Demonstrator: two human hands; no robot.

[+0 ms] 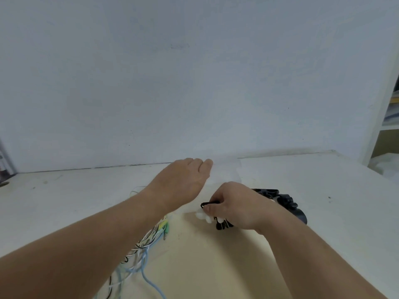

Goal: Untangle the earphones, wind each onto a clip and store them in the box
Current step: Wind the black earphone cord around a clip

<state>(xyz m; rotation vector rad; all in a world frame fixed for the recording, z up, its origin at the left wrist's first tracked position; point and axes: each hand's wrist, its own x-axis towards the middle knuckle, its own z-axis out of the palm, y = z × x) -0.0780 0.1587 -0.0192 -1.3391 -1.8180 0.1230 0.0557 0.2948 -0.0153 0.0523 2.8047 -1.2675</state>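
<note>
My right hand point(235, 206) pinches a black binder clip point(208, 205) by its wire handle. White earphones point(204, 216) are wound on that clip and bunch under my fingers. My left hand point(183, 182) reaches forward and rests palm down on a translucent box point(226, 173); its fingertips are foreshortened and partly hidden. A tangle of blue, white, black and green earphone cables point(142, 244) lies under my left forearm, with green jack plugs point(165, 228) at its far end.
A pile of black binder clips point(287, 203) lies on the table just behind my right hand. The cream table point(205, 266) meets a bare wall at the back. A white shelf unit point(384, 117) stands at the far right.
</note>
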